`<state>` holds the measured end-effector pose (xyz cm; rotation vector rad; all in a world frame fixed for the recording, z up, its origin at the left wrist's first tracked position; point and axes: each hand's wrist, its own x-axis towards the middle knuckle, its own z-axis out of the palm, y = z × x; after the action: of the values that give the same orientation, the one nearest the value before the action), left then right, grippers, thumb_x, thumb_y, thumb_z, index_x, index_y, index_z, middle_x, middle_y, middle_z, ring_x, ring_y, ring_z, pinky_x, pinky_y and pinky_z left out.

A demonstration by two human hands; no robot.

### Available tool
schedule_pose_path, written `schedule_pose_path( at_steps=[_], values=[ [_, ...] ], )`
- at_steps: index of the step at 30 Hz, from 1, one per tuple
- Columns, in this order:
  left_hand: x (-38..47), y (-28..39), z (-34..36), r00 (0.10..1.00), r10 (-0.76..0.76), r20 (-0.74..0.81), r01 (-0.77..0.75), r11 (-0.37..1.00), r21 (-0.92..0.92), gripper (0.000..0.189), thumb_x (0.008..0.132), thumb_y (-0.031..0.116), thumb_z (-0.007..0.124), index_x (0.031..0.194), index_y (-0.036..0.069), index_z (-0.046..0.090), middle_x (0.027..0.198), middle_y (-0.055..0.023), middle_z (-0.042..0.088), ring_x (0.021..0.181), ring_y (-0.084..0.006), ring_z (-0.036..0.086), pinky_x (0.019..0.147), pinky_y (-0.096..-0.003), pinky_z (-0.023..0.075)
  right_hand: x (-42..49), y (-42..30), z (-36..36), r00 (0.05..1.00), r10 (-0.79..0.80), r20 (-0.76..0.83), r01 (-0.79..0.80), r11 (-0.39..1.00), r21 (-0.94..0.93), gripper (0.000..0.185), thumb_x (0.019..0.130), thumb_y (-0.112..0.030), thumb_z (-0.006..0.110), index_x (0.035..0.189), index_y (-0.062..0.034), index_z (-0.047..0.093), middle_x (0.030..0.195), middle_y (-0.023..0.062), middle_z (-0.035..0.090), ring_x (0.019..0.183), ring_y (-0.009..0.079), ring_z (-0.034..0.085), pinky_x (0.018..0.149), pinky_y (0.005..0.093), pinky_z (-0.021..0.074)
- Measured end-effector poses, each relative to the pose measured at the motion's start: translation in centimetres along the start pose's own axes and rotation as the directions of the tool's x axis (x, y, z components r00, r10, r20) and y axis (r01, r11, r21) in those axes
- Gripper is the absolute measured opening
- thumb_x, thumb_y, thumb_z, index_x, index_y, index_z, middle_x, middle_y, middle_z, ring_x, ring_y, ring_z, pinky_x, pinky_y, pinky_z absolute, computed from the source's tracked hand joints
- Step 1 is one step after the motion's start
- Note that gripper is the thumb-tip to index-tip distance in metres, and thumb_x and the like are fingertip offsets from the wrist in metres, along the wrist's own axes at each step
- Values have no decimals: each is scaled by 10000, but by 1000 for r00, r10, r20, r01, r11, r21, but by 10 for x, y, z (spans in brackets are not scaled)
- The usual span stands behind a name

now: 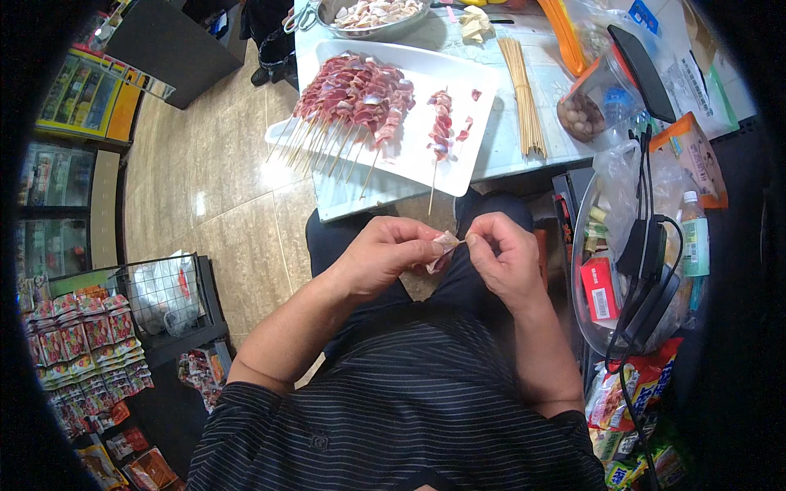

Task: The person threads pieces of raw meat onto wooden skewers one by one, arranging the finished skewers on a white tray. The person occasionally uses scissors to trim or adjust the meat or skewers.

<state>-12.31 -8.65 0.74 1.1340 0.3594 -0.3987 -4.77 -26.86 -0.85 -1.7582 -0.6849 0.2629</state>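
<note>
Above my lap, my left hand (410, 244) pinches a pale pink piece of raw meat (437, 260). Beside it my right hand (500, 248) grips a thin wooden skewer (462, 242) between thumb and finger; the skewer's other end runs to the meat. Beyond my hands a white tray (459, 175) reaches over the table's near edge. A heap of skewered raw meat (356, 92) fills its left part, sticks pointing towards me. One separate meat skewer (441, 126) lies to the right, with small loose meat scraps (465, 130) beside it.
On the table (344, 199) are a metal bowl of raw pieces (374, 15), a bundle of bamboo skewers (522, 98), scissors (301, 18) and a clear jar (583, 110). To the right is a plastic basin (580, 288) with cables. Snack packets hang left. Another person's leg (273, 49) shows beyond.
</note>
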Motion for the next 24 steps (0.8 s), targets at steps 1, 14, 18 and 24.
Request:
schedule_pose_path(
  at_steps=[1,14,18,24],
  values=[
    [-1,-1,1,1000,-2,-3,2,999,-36,143,838,114,624,896,-11,663,773,-46,633,669,-107,562,625,-228,440,-1,-1,0,1000,-3,-17,3,1000,-11,58,783,-38,605,823,-7,576,695,68,575,588,130,551,533,254,441],
    [-10,-22,10,992,120,-43,-117,991,64,179,858,110,612,945,-42,652,751,-28,626,675,-69,549,612,-202,449,-11,-17,6,934,-352,56,347,863,-368,123,710,-75,673,791,-64,580,697,77,562,601,245,587,531,329,464],
    [-14,-30,9,992,94,-85,-73,973,220,193,857,133,619,933,-41,654,748,-32,630,672,-68,552,606,-205,456,-17,-7,14,914,-397,81,393,819,-417,90,719,-65,642,754,-66,559,682,85,550,583,252,576,522,336,464],
    [-13,-50,5,986,15,-165,27,968,249,170,853,142,620,863,-23,658,714,-16,609,644,-70,533,585,-212,441,-32,12,31,938,-328,107,341,829,-443,104,724,-34,594,690,-61,499,651,107,528,563,268,566,506,361,465]
  ],
)
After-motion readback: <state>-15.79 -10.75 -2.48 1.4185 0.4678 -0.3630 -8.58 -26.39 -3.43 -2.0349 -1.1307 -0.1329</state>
